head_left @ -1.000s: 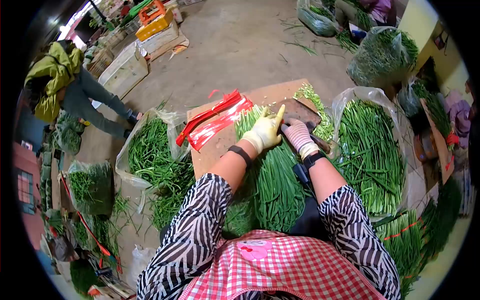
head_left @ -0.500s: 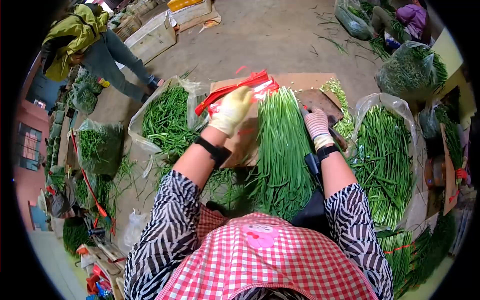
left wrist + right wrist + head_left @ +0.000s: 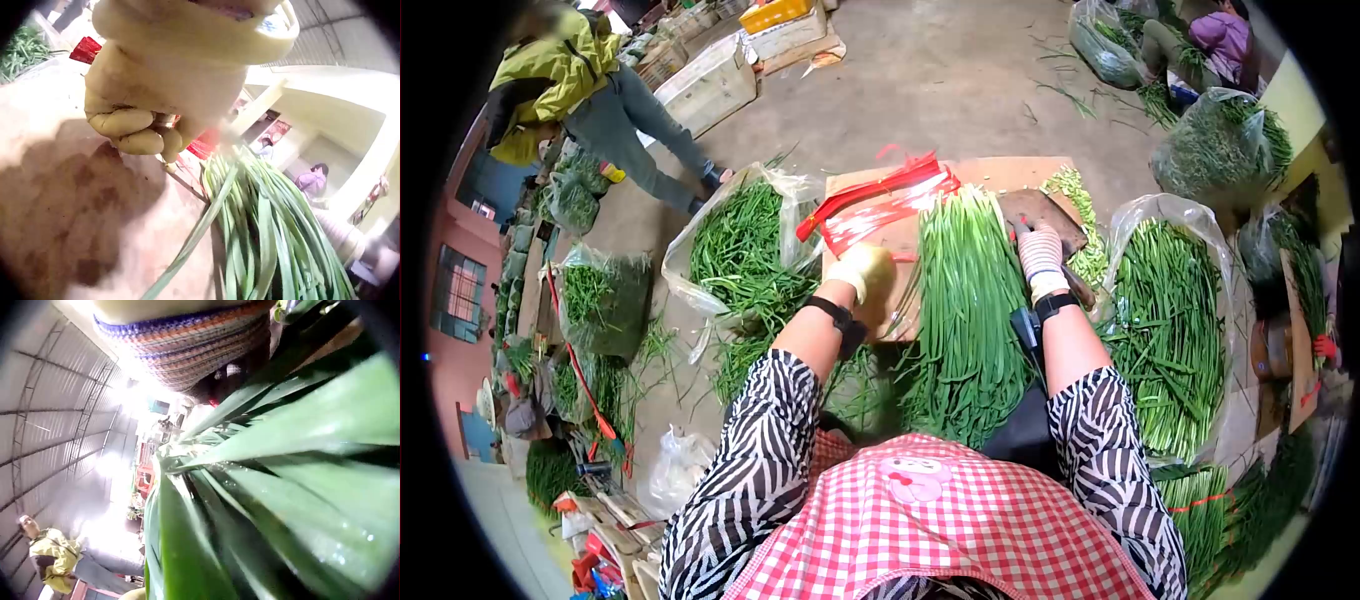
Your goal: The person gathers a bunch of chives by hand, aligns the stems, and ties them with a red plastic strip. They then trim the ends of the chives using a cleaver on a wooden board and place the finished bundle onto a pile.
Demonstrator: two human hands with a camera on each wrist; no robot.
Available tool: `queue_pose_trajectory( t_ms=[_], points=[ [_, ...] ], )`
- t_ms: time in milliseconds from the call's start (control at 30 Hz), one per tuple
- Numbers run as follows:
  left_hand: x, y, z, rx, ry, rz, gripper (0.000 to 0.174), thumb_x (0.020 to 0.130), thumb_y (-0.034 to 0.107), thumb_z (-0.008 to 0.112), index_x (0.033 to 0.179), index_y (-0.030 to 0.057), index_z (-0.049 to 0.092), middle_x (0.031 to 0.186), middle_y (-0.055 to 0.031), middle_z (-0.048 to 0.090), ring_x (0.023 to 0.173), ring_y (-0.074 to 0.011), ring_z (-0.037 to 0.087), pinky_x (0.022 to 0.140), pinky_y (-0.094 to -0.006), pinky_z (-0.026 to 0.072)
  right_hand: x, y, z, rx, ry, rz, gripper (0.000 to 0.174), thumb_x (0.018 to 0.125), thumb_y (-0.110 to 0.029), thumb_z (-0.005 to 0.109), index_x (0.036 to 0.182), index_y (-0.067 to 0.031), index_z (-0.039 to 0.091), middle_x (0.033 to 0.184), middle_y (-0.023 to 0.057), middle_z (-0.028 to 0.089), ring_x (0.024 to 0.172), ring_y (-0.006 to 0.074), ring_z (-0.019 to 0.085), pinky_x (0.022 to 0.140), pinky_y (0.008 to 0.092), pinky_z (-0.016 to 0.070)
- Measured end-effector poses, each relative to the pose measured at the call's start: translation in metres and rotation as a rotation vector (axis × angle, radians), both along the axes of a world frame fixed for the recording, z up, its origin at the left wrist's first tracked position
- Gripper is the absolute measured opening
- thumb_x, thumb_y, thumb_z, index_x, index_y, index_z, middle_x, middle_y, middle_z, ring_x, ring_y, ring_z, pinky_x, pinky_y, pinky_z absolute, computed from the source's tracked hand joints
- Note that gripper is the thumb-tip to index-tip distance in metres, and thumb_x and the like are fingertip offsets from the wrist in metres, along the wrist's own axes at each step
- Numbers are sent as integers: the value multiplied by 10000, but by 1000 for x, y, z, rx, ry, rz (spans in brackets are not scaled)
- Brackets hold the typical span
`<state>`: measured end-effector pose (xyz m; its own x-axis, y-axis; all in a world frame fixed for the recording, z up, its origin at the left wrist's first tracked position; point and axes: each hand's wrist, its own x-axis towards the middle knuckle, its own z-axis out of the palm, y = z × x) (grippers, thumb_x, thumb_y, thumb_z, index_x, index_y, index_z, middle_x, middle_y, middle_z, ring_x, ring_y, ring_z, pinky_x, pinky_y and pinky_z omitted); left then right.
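A thick bundle of garlic chives lies over the board, pale cut ends pointing away from me. To its left is my left hand in a yellow glove, low over the board's near part. In the left wrist view its fingers are curled in, with nothing plainly held. Red plastic ties lie just beyond it. My right hand, in a striped glove, is against the bundle's right side near the pale ends. I cannot tell what its fingers grip; leaves cover much of the right wrist view.
A dark slab and chopped pale ends are at the board's right. Plastic bags of chives stand left and right. A person in a yellow-green jacket bends at the far left; another person sits far right.
My left hand has left the chives, passed over the red ties and drawn back toward me. My right hand stays by the bundle. The head view has shifted.
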<state>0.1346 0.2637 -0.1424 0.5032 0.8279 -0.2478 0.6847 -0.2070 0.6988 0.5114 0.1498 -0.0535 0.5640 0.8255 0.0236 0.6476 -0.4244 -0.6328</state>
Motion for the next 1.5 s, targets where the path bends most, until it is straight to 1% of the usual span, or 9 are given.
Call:
queue_pose_trajectory(
  t_ms=[133,200,233,400,833,900,967,1267,1500],
  points=[
    [49,-41,124,-454,-360,377,203,927,240,620,797,85,636,648,-6,552,567,-148,504,527,-329,393,1,-3,3,58,80,-3,390,925,-400,660,997,-31,762,1004,307,707,979,451,692,892,514,539],
    [65,-44,126,27,-286,-58,242,972,264,601,819,83,651,695,-2,578,613,-148,522,558,-330,424,-15,-9,13,137,33,85,348,909,-375,681,1012,-54,768,998,283,718,966,444,694,881,505,543],
    [93,-63,141,-58,-508,98,262,988,277,587,828,80,656,717,1,593,641,-145,534,577,-330,440,-29,-15,33,121,16,106,289,886,-321,720,993,-57,767,962,260,723,940,436,693,868,493,548],
    [169,-90,143,306,-164,72,350,974,334,530,905,23,675,918,-289,671,917,-481,646,822,-531,506,-54,-12,26,285,10,298,182,857,-198,734,974,-60,757,966,246,717,921,417,691,853,470,556],
    [170,-73,143,154,71,-74,354,967,290,555,1151,26,704,1090,-229,742,1037,-385,708,951,-454,533,-50,-11,29,231,517,368,279,906,-232,765,1075,-11,745,953,163,760,855,241,682,843,355,542],
    [155,-56,124,-311,-292,-26,255,1005,247,578,1036,26,703,850,-35,668,776,-153,599,720,-297,495,-55,-10,30,188,427,337,265,904,-227,761,1067,-19,750,971,202,762,900,296,723,861,381,557],
    [143,-57,144,-532,-511,34,224,1011,235,564,966,59,695,800,0,616,735,-120,563,676,-263,457,-59,-8,26,190,254,354,228,901,-222,739,1031,-38,766,978,210,758,916,336,728,875,405,562],
    [163,-35,133,-501,-213,-151,252,1043,212,507,951,61,687,769,-61,681,702,-181,664,667,-312,561,-56,-10,41,64,436,323,356,959,-298,637,1136,-16,763,1051,246,751,993,349,726,931,408,547],
    [175,-49,175,-573,-236,30,547,1056,491,466,1208,3,662,1133,-211,710,806,-336,720,716,-422,628,-68,-13,64,-41,174,411,410,822,-330,679,1108,-46,751,1031,253,728,1021,435,691,924,478,551]
  ],
)
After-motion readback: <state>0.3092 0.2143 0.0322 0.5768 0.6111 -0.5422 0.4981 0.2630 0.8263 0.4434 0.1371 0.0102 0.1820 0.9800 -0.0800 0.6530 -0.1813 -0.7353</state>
